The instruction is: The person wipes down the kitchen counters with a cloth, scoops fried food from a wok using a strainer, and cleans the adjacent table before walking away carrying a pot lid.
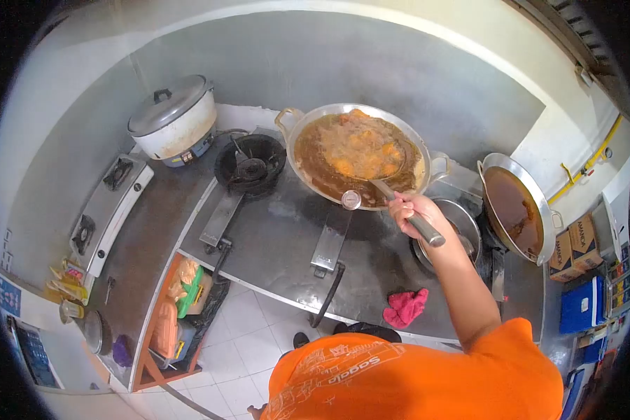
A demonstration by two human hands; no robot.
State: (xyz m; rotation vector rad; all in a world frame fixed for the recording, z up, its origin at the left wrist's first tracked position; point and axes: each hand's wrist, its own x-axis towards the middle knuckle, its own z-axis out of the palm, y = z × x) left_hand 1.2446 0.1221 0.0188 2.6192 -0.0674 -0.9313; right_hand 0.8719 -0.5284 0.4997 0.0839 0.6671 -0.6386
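My right hand (414,212) is closed round the long handle of a metal utensil (427,229), whose far end dips into a big wok (315,114) of bubbling oil. Orange-brown pieces of food (364,155) float in the foam. A round dial thermometer (351,200) sits at the wok's front rim, left of the hand. Beneath my right wrist is a metal bowl (469,224), partly hidden by the arm. At the bottom edge, by the orange shirt, a small part of my left hand (256,411) shows; its fingers are too unclear to read.
A second wok (516,203) of brown oil stands at the right, near cardboard boxes (574,246). A pink cloth (405,308) lies at the counter's front edge. Leftward are a black pan (249,162), a rice cooker (177,126) and a two-burner stove (112,203).
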